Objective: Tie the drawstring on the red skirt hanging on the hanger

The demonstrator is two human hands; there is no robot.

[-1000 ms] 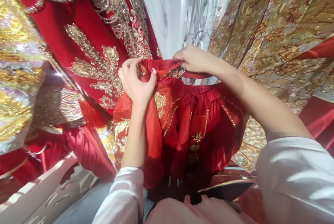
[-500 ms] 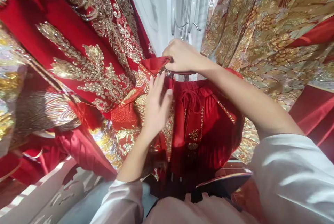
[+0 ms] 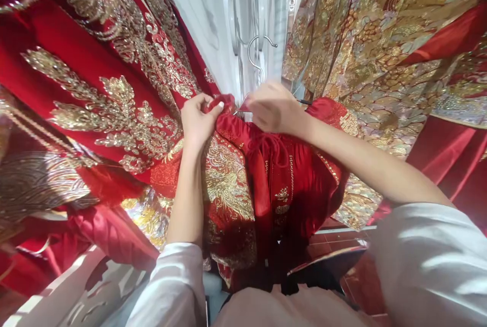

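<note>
A red jacket [image 3: 228, 177] with gold embroidery hangs in front of me. My left hand [image 3: 198, 120] is closed on its upper edge, thumb on top of the bunched red cloth. Against its right side hangs a red pleated garment [image 3: 300, 185] with a tied cord bow [image 3: 272, 146] at the top. My right hand [image 3: 279, 108] is curled and smeared by motion just above that bow, below the metal hanger hook [image 3: 262, 45]. What its fingers grip is hidden. A dark hanger end [image 3: 304, 101] shows beyond the right wrist.
Red gowns with beaded gold appliqué [image 3: 122, 98] crowd the left side. A gold-patterned garment [image 3: 365, 58] hangs at the right. Behind the hook is a pale, shiny backdrop [image 3: 201, 7]. A white openwork panel [image 3: 76, 291] stands at the lower left, above reddish floor tiles [image 3: 361, 286].
My left hand went from open fingers to gripping the jacket's top, moving up and left. My right hand shifted down and right. The jacket front now lies more spread, and the view has turned slightly.
</note>
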